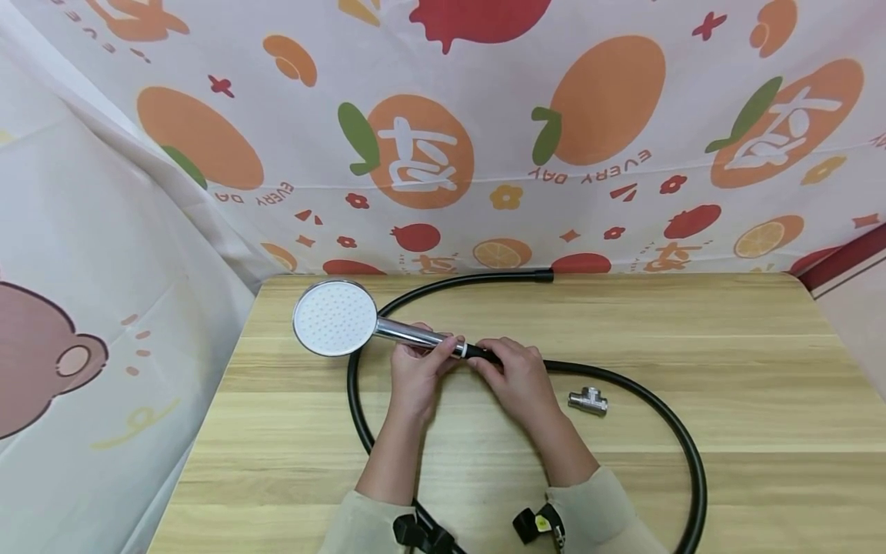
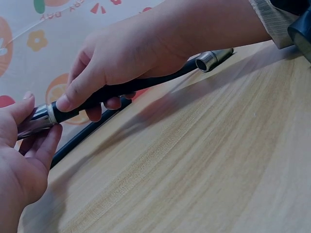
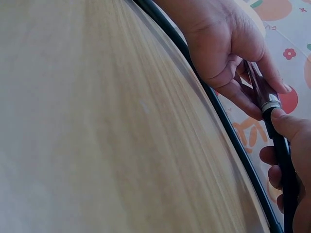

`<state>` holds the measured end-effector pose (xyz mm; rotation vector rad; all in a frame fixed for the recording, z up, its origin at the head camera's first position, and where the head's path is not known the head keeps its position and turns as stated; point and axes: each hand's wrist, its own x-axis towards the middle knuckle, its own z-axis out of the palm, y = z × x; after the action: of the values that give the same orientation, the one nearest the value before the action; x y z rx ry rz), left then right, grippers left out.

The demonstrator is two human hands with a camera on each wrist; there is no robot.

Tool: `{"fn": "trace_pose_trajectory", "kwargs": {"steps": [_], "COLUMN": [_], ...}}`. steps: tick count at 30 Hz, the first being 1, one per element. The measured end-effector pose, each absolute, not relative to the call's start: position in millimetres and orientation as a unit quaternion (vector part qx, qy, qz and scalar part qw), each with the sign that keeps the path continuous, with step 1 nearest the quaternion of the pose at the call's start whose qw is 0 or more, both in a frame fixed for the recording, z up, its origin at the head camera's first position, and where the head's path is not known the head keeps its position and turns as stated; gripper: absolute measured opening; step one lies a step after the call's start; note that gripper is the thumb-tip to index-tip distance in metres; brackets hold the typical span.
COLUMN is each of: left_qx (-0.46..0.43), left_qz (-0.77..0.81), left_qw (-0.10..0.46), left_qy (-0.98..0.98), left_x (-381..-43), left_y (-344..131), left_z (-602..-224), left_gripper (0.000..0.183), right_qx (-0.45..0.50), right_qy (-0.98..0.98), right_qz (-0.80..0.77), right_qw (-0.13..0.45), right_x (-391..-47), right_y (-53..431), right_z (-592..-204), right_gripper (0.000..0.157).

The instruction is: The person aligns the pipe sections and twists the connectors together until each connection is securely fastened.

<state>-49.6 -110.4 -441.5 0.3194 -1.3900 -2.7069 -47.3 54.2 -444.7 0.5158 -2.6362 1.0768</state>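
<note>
A round shower head [image 1: 335, 318] with a white nozzle face and chrome handle [image 1: 408, 332] tilts above the table toward the left. My left hand [image 1: 418, 377] grips the lower end of that handle, thumb on top. Close beside it, my right hand [image 1: 515, 377] pinches the end of a black hose [image 1: 626, 378] where it meets the handle. A pale ring [image 2: 51, 113] shows at the joint in the left wrist view. Both hands' fingertips lie on either side of this joint, which the right wrist view also shows between the left hand [image 3: 218, 53] and right hand [image 3: 296, 145].
A small chrome T-shaped fitting [image 1: 588, 401] lies on the wooden table [image 1: 761, 400] right of the hands. The hose loops widely across the table, its free end [image 1: 543, 275] at the back edge. A fruit-printed cloth [image 1: 484, 154] hangs behind, and another covers the left side.
</note>
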Motion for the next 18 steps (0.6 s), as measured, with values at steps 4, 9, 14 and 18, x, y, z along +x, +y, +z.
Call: {"fn": "trace_pose_trajectory", "kwargs": {"steps": [4, 9, 14, 18], "left_qx": [0.105, 0.106, 0.1, 0.099], "left_qz": [-0.885, -0.885, -0.884, -0.882], "left_qw": [0.041, 0.042, 0.044, 0.043], "left_qy": [-0.451, -0.452, -0.455, -0.458], "left_x": [-49.9, -49.7, -48.4, -47.9], "left_y": [-109.9, -109.7, -109.6, -109.8], "left_z": [-441.6, -440.6, -438.8, -438.6], "left_gripper": [0.034, 0.034, 0.033, 0.033], "right_qx": [0.179, 0.177, 0.179, 0.183], "right_qy": [-0.904, -0.908, -0.911, -0.911], "right_qz": [0.368, 0.362, 0.357, 0.353], "right_qw": [0.122, 0.11, 0.106, 0.109], "right_x": [-47.7, -47.9, -47.9, -47.8], "right_y": [55.0, 55.2, 54.8, 54.1], "right_z": [-444.5, -444.5, -444.2, -445.0], "right_gripper": [0.025, 0.026, 0.024, 0.023]}}
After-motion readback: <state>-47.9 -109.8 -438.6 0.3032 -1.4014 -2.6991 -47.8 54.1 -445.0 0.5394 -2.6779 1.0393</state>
